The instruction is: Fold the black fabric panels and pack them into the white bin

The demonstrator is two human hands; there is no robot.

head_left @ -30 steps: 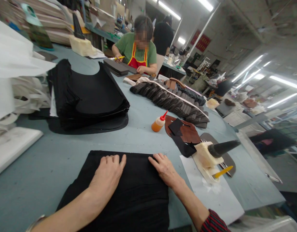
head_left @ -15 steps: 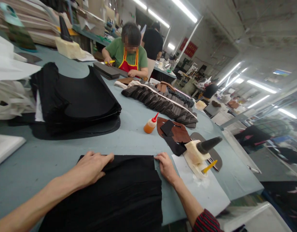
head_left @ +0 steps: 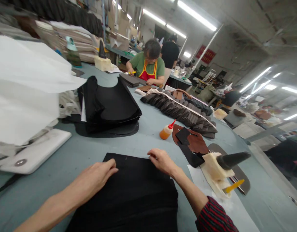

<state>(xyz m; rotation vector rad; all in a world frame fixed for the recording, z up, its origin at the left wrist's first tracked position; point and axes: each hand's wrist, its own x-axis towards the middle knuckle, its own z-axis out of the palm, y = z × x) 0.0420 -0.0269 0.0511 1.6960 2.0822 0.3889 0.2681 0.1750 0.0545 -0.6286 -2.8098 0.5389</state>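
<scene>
A black fabric piece (head_left: 138, 193) lies in front of me, its far edge running straight across the table. At its left side, my left hand (head_left: 103, 174) rests over the cloth with fingers bent and the thumb a little apart from them. My right hand (head_left: 163, 161) is on the far right corner of the fabric, fingers loosely curved and fingertips at the edge. Neither hand shows a grip on the cloth. That corner is partly hidden under the right hand.
An orange glue bottle (head_left: 166, 131) with a red tip stands beyond the fabric. Brown leather (head_left: 192, 138), a block with a black cone (head_left: 219, 162) and a yellow-handled tool (head_left: 235, 186) are to the right. Stacked black pieces (head_left: 112, 100) and white sheets (head_left: 24, 83) are left. A co-worker (head_left: 149, 64) sits opposite.
My view has turned left, so the scene shifts right. My left hand has drawn back from lying along the far edge; my right hand has moved from beside the corner onto the fabric.
</scene>
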